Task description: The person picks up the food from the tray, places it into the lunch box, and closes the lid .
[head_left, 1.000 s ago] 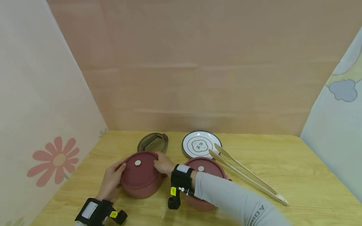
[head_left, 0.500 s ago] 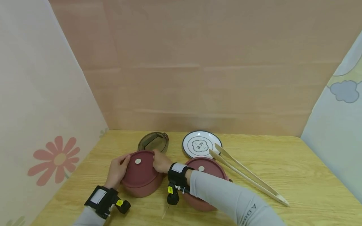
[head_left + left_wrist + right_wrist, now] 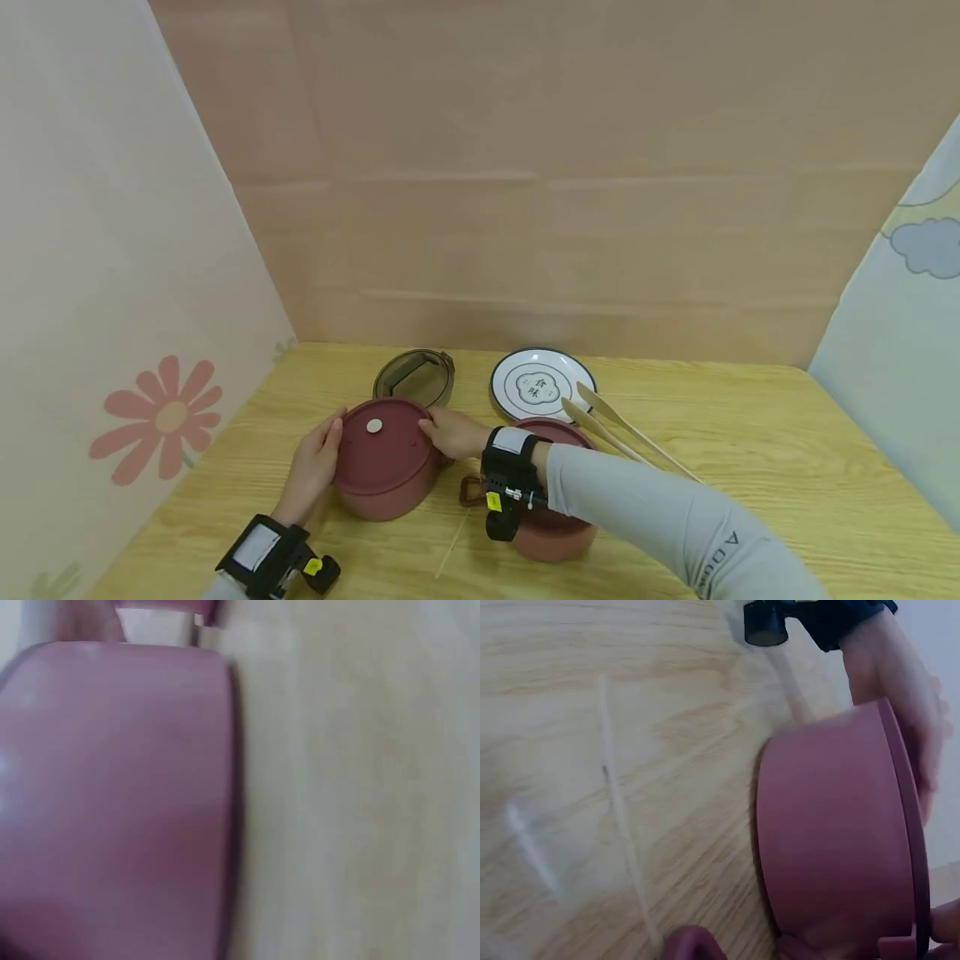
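Observation:
A lidded maroon pot (image 3: 386,500) stands left of centre, its dark lid (image 3: 378,454) with a pale round spot sitting on it. My left hand (image 3: 311,467) holds the lid's left edge, with its thumb at the rim. On the opposite side, my right hand (image 3: 459,433) grips the lid's edge with the thumb on top; its other fingers are mostly hidden behind. In the right wrist view, the left hand (image 3: 892,675) lies along the lid's rim above the pot wall (image 3: 832,825). Blurred pink pot wall (image 3: 127,802) fills the left wrist view's left half.
Beneath the right forearm stands a second maroon pot (image 3: 555,542) with a loop handle (image 3: 471,492). Behind are a brown oval thing with a bar across (image 3: 416,379) and a white plate (image 3: 525,375). Pale tongs (image 3: 618,429) reach the plate. A thin pale strip (image 3: 453,546) lies in front.
My right hand and forearm have shifted right, uncovering the second pot's loop handle. The left hand has moved up along the lid's left edge. The pot looks unmoved; the head view has turned slightly.

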Demonstrator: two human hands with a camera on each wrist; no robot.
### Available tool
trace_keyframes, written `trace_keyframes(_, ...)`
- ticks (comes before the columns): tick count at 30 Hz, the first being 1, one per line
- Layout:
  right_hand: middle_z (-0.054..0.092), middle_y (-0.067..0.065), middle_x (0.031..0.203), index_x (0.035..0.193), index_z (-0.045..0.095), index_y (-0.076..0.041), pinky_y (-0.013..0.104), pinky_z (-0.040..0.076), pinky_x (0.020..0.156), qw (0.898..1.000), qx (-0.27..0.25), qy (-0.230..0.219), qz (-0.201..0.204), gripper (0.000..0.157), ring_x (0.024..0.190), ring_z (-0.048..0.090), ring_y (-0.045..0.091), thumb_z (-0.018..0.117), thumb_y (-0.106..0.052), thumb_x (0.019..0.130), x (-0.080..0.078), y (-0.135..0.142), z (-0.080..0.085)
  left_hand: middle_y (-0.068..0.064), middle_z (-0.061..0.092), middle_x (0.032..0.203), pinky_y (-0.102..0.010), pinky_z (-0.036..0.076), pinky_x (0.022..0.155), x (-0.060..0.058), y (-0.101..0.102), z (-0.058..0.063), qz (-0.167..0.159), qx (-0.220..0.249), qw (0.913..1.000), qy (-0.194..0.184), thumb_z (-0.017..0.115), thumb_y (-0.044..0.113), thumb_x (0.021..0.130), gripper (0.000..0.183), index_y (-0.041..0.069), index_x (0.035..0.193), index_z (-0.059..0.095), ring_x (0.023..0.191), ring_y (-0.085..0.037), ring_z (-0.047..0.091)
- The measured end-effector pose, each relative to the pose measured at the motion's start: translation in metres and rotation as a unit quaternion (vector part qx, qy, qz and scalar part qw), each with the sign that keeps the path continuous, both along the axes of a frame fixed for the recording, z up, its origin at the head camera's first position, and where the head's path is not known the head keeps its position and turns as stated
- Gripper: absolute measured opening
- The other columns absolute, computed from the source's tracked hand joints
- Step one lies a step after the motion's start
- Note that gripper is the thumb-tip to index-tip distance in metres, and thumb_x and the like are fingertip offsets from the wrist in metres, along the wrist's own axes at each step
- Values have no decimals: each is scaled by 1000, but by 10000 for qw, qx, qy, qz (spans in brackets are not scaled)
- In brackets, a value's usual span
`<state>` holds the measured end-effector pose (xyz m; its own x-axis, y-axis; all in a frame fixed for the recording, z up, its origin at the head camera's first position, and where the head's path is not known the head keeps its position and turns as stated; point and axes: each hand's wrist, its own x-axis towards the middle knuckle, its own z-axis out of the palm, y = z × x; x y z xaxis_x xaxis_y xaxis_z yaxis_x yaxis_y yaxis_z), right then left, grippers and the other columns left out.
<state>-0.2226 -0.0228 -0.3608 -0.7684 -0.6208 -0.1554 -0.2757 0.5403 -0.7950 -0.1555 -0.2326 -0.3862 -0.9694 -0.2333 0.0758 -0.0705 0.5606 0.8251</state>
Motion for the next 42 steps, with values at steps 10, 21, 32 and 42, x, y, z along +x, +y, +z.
trace_keyframes(10, 46, 3, 70, 121, 49, 7, 21, 35, 46, 9996, 171, 234, -32, 32, 51, 41, 12, 34, -15, 102, 4, -3, -3, -32, 40, 141, -53, 33, 107, 2, 7, -7, 85, -483, 9981, 383, 24, 18, 103, 47, -9, 139, 37, 130, -43, 37)
trace_keyframes(21, 56, 17, 122, 138, 40, 1, 38, 47, 88, 9984, 122, -340, 427, 49, 109, 55, 28, 33, -31, 102, -10, 27, 3, -26, 32, 149, -51, 25, 112, 0, 5, -1, 63, 228, 9997, -32, 26, 33, 103, 56, -5, 144, 30, 138, -38, 27)
trace_keyframes(32, 49, 16, 140, 144, 37, -8, 49, 34, 108, 9923, -1118, 48, -534, 56, 130, 44, 30, 37, -41, 99, 23, 126, 58, -11, 40, 148, -22, 34, 106, 26, 30, 40, 458, 1257, 9859, 1001, 38, 38, 99, 56, 6, 145, 36, 135, -21, 36)
trace_keyframes(42, 35, 20, 148, 146, 28, -3, 15, 37, 101, 9489, -2185, -63, -2277, 65, 120, 44, -9, 36, -45, 98, 76, 217, 33, -5, 46, 145, -44, 26, 112, 53, 97, 47, -682, 2424, 9668, 434, 46, 40, 95, 53, 11, 140, 45, 136, -18, 34)
